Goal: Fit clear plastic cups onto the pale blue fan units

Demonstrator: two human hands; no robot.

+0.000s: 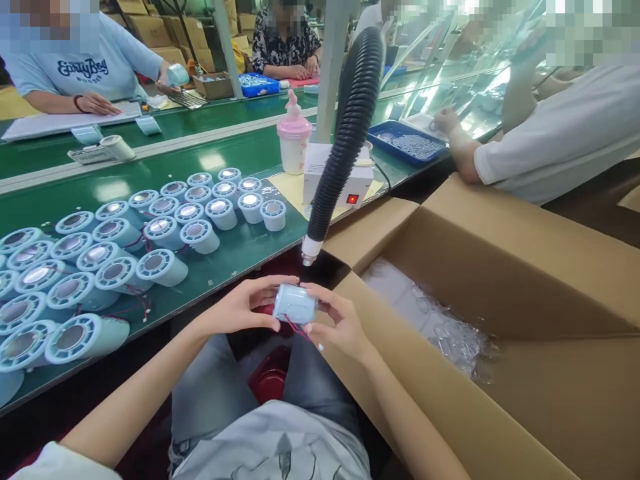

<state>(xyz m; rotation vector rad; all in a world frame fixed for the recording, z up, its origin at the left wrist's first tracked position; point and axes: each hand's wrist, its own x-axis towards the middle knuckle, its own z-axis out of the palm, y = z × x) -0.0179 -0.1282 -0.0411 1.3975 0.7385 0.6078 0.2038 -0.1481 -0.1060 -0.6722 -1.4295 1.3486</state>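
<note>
Above my lap, a light-blue plastic cylinder [296, 305] lies on its side between my two hands, with thin red and dark wires hanging from it. My left hand [253, 305] grips its left end between thumb and fingers. At the other end, my right hand [336, 320] holds it the same way, close to the wires and a small white plug. Just over the cylinder hangs the metal-tipped end of a black corrugated hose [345, 127]. To the left, several similar blue cylinders [163, 267] stand in rows on the green bench [220, 280], their round silvery centres facing up.
An open cardboard box [450, 280] with clear plastic pieces [450, 333] stands at my right. A white box with a red switch [337, 177] and a pink-lidded cup [293, 140] are behind the hose. Co-workers sit across the bench and at the right, near a blue tray [407, 143].
</note>
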